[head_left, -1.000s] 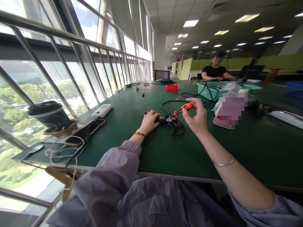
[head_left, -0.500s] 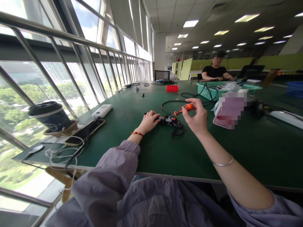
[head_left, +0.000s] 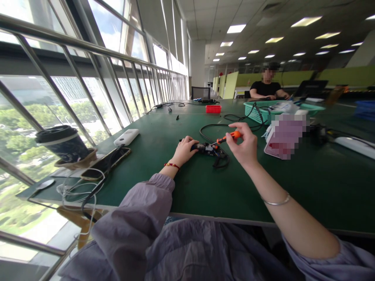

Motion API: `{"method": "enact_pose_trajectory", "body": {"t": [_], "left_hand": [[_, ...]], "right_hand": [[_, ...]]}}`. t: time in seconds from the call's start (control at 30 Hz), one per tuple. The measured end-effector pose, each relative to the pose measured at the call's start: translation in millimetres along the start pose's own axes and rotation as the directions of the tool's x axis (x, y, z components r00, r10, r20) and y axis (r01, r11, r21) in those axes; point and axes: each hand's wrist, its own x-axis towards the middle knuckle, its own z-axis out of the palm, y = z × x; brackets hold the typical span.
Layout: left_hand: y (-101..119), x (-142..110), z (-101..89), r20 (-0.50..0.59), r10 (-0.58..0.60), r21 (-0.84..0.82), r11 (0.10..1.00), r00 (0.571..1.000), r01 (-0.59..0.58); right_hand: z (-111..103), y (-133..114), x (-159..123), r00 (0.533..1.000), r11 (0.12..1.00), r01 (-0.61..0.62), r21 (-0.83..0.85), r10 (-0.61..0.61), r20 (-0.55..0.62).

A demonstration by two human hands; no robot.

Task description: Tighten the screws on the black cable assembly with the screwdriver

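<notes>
My left hand [head_left: 186, 149] is closed around the left end of a small black device [head_left: 209, 150] with a cable, which lies on the green table. Between the fingertips of my right hand [head_left: 242, 142] is the handle of an orange and black screwdriver [head_left: 232, 136]. Its shaft slants down to the left, and the tip reaches the device's upper side; whether it sits in a screw is too small to tell. A black cable [head_left: 222, 160] curls beside the device's right end. My left fingers hide part of the device.
A pink-backed phone [head_left: 283, 142] stands right of my right hand, before a green basket [head_left: 258, 113]. Farther back is a red box [head_left: 213, 109]. On the left are a white device [head_left: 126, 137], a dark phone [head_left: 105, 164] and a lidded cup [head_left: 63, 144]. A person [head_left: 266, 89] sits opposite.
Almost nothing differs. My right hand and the screwdriver have shifted very slightly, with the handle a touch lower. My left hand stays on the device.
</notes>
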Motion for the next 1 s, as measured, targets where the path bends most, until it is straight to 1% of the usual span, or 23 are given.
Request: {"method": "enact_pose_trajectory", "body": {"t": [0.13, 0.3, 0.4, 0.53, 0.6, 0.67, 0.73, 0.87, 1.0], "left_hand": [[-0.9, 0.5, -0.5, -0.002, 0.003, -0.005, 1.000, 1.000, -0.003], [-1.7, 1.0, -0.5, -0.002, 0.000, -0.001, 1.000, 1.000, 0.000], [-0.8, 0.5, -1.2, 0.003, 0.003, 0.016, 1.000, 1.000, -0.003], [1.4, -0.5, -3.3, 0.006, 0.007, 0.029, 1.000, 1.000, -0.007], [2.5, -0.9, -4.1, 0.004, 0.008, 0.031, 0.999, 1.000, -0.008], [3.5, -1.3, -4.6, 0.002, 0.007, 0.034, 0.999, 1.000, -0.007], [4.4, -1.7, -5.0, 0.001, 0.004, 0.041, 0.999, 1.000, -0.004], [5.1, -2.6, -5.3, 0.000, 0.005, 0.070, 0.998, 1.000, -0.005], [3.5, -2.4, -5.2, -0.019, 0.079, 0.103, 0.992, 0.997, -0.077]], "right_hand": [[1.5, 1.7, 0.1, 0.999, 0.999, 0.036, 0.038, -0.034, -0.037], [0.0, -0.2, 1.2, 1.000, 0.999, 0.011, -0.046, -0.011, -0.001], [-0.3, -0.4, 1.0, 1.000, 0.999, 0.011, -0.050, -0.011, -0.005], [1.0, 1.2, -0.1, 1.000, 0.998, 0.027, 0.048, -0.026, -0.014], [1.7, 1.3, -0.4, 0.999, 0.991, 0.048, 0.125, -0.047, -0.006], [1.9, 0.4, -0.4, 0.999, 0.986, 0.051, 0.160, -0.053, 0.007], [1.6, -1.0, -0.4, 0.999, 0.992, 0.029, 0.122, -0.031, 0.018], [0.4, -2.8, -0.5, 1.000, 1.000, -0.006, -0.006, 0.007, 0.025], [0.5, -3.4, -0.8, 1.000, 1.000, 0.017, -0.014, -0.017, 0.006]]}}
